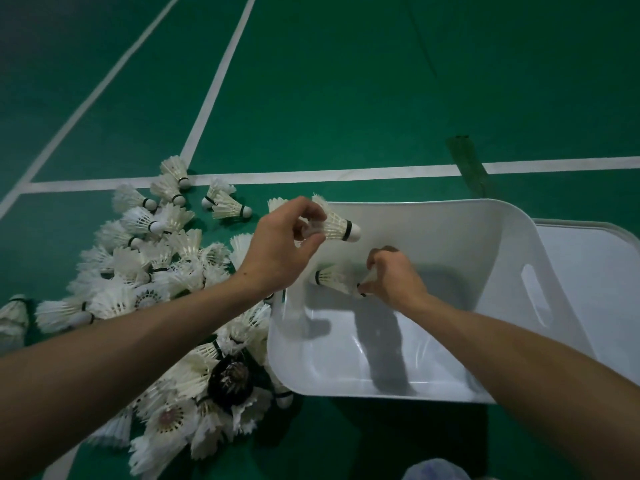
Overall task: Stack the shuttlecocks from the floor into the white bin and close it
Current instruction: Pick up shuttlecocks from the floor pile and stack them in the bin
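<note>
A: Where is the left hand?

B: It is above the far left corner of the white bin. The thumb and curled fingers pinch the raised shuttlecock by its feathers. The cork points to the right, over the bin.

A: And the right hand?

B: It is low inside the bin, fingers curled. They pinch the half-hidden shuttlecock; I see only a white tip with a dark band, the hand covers the rest. Just beside it is the lying shuttlecock, on its side near the bin's left wall, cork to the left. Whether the two touch, I cannot tell.

A: The other shuttlecocks?

B: A large pile is on the green floor, left of the bin and under the left forearm. Some lie against the bin's left wall. One black shuttlecock sits in the near part of the pile.

A: Is the bin covered?

B: No, it is open. The white lid lies flat on the floor, just beside the bin's right wall. White court lines run behind the bin, and a dark green patch crosses one line.
</note>
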`<state>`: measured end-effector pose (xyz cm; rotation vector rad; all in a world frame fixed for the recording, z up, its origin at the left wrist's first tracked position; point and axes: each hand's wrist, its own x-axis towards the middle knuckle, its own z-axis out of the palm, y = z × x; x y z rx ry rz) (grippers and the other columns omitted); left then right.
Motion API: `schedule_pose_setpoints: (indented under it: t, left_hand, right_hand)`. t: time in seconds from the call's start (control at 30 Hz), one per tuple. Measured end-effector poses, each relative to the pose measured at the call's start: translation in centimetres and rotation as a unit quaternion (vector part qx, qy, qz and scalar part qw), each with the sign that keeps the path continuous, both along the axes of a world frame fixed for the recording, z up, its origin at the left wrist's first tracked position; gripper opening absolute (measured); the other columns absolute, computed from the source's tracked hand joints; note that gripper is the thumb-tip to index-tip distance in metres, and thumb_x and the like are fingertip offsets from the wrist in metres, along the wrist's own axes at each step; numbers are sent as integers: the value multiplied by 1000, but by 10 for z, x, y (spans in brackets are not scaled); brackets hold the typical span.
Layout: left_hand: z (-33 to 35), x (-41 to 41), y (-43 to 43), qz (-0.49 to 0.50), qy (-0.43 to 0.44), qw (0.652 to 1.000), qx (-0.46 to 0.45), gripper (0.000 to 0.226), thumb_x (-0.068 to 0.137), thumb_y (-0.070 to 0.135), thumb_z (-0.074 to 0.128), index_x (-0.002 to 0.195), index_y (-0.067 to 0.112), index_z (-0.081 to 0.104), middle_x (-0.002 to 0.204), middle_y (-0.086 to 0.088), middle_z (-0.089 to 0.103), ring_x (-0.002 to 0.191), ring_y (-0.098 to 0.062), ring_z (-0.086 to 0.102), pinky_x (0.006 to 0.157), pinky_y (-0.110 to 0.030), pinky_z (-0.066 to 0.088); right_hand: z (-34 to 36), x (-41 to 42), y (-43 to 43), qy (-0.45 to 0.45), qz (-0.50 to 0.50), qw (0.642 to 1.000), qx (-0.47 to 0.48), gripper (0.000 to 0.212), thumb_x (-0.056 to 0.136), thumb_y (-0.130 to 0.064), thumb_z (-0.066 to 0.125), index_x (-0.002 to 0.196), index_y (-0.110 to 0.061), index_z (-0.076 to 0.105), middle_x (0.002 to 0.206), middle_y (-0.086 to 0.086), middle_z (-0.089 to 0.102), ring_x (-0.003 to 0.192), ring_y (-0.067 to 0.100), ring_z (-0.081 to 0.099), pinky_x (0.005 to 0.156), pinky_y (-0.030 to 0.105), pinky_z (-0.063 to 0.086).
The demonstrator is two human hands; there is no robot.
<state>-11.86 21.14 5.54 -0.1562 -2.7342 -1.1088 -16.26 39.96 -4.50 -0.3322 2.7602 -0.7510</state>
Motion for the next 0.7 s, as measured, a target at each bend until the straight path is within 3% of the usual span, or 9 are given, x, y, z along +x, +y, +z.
schedule_pose_setpoints:
  t: [0.1, 0.2, 0.3, 0.47, 0.53, 0.63, 0.7]
  left_hand:
    - [0, -1, -1, 3, 3, 1000, 1, 20, 84, 10, 69, 101, 14, 60, 84, 21, 53, 73, -1, 54, 66, -6, 43]
    - [0, -2, -1, 6, 5, 1000, 6, 19, 84, 10, 69, 101, 14, 60, 82, 20, 53, 71, -3, 54, 65, -7, 43]
    - [0, -3, 0, 7, 6, 1000, 4, 18, 85, 11, 69, 100, 16, 59, 82, 20, 54, 71, -7, 55, 63, -7, 42]
    - [0, -2, -1, 7, 7, 1000, -2, 18, 85, 11, 68, 99, 18, 59, 82, 20, 54, 70, -7, 54, 61, -5, 40]
    - [1, -2, -1, 6, 4, 1000, -3, 18, 85, 11, 68, 100, 18, 59, 81, 21, 53, 70, -8, 55, 62, -5, 41]
    - [3, -2, 0, 7, -3, 1000, -1, 18, 86, 11, 67, 101, 18, 59, 80, 22, 52, 71, -9, 56, 63, -7, 43]
    - [3, -3, 1, 8, -4, 1000, -2, 18, 86, 12, 67, 101, 19, 59, 81, 23, 52, 71, -11, 57, 63, -7, 42]
  right_hand:
    - [-4, -2, 6, 5, -26, 999, -38, 42, 66, -21, 87, 97, -7, 62, 98, 9, 55, 84, 25, 53, 68, 28, 41]
    - [-4, -5, 18, 3, 29, 999, 13, 46, 69, -30, 85, 102, -10, 61, 103, 9, 58, 86, 25, 54, 71, 29, 43]
    - [-8, -4, 30, -25, 138, 981, 130, 60, 70, -43, 81, 118, -14, 58, 118, 9, 57, 101, 30, 58, 86, 32, 47]
    - [-4, -4, 42, -82, 187, 971, 122, 91, 63, -35, 87, 141, -23, 42, 141, 1, 45, 126, 21, 46, 102, 23, 35]
    - [0, -8, 45, -80, 191, 972, 114, 85, 65, -27, 83, 139, -23, 42, 136, 2, 47, 122, 22, 49, 97, 22, 38]
    - [3, -15, 50, -69, 203, 967, 137, 56, 66, -23, 81, 118, -21, 60, 114, 5, 61, 106, 24, 58, 84, 25, 44]
    - [4, -19, 54, -54, 192, 972, 125, 49, 64, -22, 82, 109, -20, 66, 110, 7, 62, 103, 26, 60, 86, 29, 48]
